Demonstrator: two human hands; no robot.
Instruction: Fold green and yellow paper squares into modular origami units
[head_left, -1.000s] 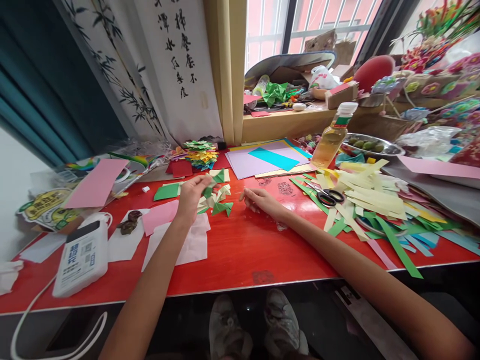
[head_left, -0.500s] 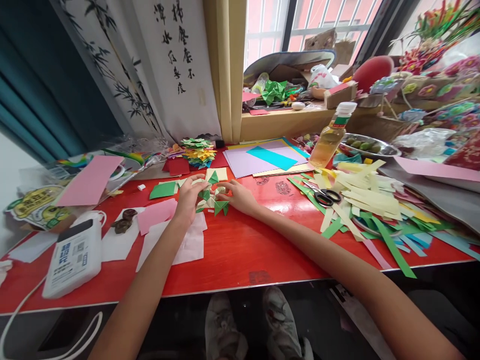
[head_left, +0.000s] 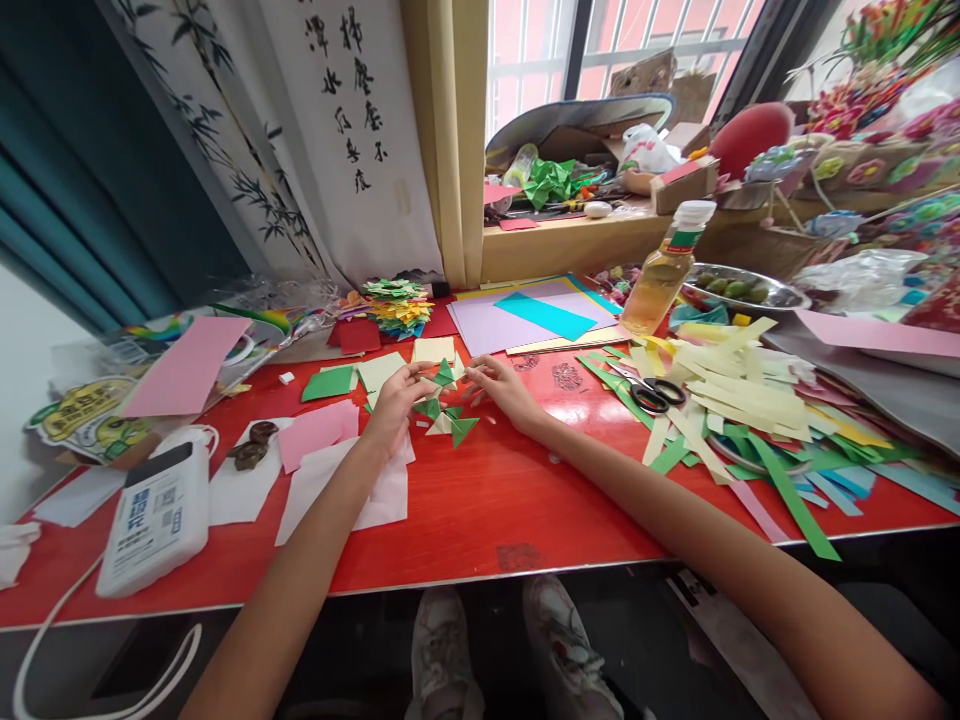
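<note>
At a red table (head_left: 457,525), two bare hands are meeting at a paper cluster (head_left: 430,408), green and cream, which is lying at the centre of my dial as I am following from afar through the head camera. At nine, the left hand (head_left: 394,408) is bending its fingers over the cluster's upper-left edge; whether they are pinching it, I cannot tell. Between two and three, the right hand (head_left: 506,388) is keeping its fingers parted and half-curled just beside the opposite edge.

From five to six, I am seeing bare red surface running down to the table's near edge, with the right forearm crossing at four. White paper (head_left: 386,490) is bounding that room at seven, and a pink sheet (head_left: 315,435) is lying beyond at between eight and nine. Room is tightening at twelve, where a cream square (head_left: 433,350) is lying near, and purple sheets (head_left: 487,328) are spreading at one. Scissors (head_left: 643,388) are resting well apart at three, beside a heap of strips (head_left: 739,395); one green strip (head_left: 795,500) is overhanging the near edge. A bottle (head_left: 660,280) is standing at two.
</note>
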